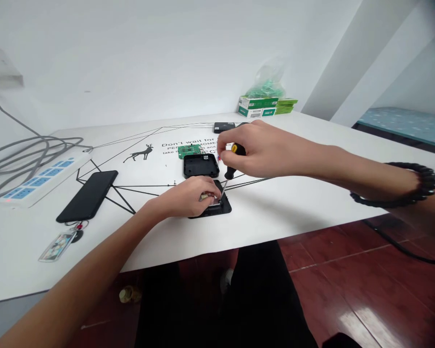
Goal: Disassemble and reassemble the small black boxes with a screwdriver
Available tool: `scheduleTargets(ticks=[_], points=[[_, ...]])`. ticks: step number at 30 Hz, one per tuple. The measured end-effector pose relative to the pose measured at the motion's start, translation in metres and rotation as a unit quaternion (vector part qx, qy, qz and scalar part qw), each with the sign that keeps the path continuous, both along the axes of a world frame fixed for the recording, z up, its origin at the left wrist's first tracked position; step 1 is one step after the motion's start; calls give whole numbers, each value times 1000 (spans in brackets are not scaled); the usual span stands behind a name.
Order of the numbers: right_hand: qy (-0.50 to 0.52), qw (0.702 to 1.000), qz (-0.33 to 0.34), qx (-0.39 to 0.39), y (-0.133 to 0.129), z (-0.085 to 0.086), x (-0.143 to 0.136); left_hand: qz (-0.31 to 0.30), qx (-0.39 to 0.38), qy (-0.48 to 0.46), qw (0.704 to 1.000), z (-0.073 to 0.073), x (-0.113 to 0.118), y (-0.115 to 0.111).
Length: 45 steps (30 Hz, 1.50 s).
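Note:
My right hand (248, 147) is closed around the black and yellow handle of a screwdriver (231, 171). The screwdriver slants down, its thin shaft meeting a small silvery part on a black plastic cover (224, 208). My left hand (194, 195) rests over that cover, fingers bent together at the silvery part; its fingertips partly hide what they pinch. Just behind lies an open black plastic case half (201, 166) with its hollow side up. A green circuit board (190, 151) sits beyond that case half.
On the left of the white table (148, 241) are a black phone (89, 195) with a keychain tag (58, 245) and a power strip (47, 176) with grey cable. A black box (224, 127) and green-white boxes (258, 106) under a plastic bag (268, 82) stand at the back.

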State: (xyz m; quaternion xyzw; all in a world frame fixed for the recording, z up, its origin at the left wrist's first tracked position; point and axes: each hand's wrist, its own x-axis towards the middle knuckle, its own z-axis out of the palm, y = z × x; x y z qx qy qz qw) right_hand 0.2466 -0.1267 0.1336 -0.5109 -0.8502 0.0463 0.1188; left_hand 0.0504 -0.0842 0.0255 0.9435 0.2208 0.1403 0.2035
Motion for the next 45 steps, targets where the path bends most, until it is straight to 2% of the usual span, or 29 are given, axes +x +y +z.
scheduleTargets(ticks=[9,19,23,27,30,41,45], points=[[-1,1000,9,-9,2,2,0,6,-2,11,1000,2,1,0],[-12,1000,-22,-6,4,2,3,5,1,9,1000,2,-1,0],[4,1000,18,-20,4,0,7,4,7,10,1000,2,-1,0],[22,999,-19,-20,3,-3,10,-1,10,15,1000,3,-1,0],[33,999,-1,-25,3,-4,10,3,17,21,1000,3,-1,-1],[84,996,-10,35,-2,-17,19,14,15,-7,1000,-4,5,1],[91,995,-14,36,-6,-15,23,18,0,-11,1000,-6,6,2]])
